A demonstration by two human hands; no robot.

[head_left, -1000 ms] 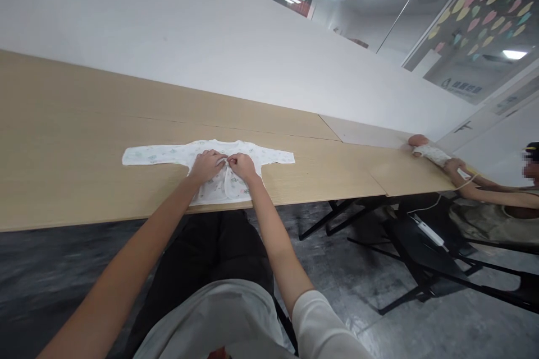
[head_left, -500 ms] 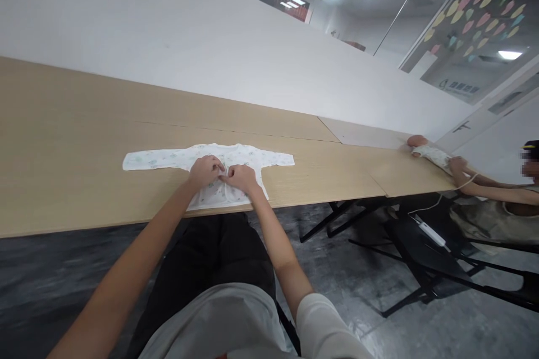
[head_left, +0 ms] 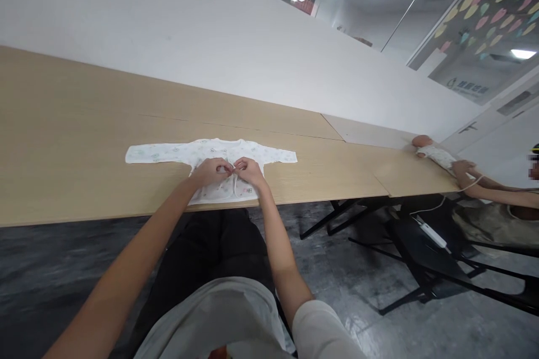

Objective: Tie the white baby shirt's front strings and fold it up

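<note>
On wooden tabletop, near its front edge: pinching, with left hand and right hand narrowly closed, close together, centre front of white shirt, stretched left to right along both sleeves, with neckline toward white wall.

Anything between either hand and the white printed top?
Nothing visible. The left hand and right hand are both at the front of the white printed top, fingertips close together. What they pinch is too small to tell.

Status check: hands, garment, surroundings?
Left hand and right hand: pinching white shirt at its front. Shirt spread on table, sleeves out. Doll far right, away from both hands.
</note>
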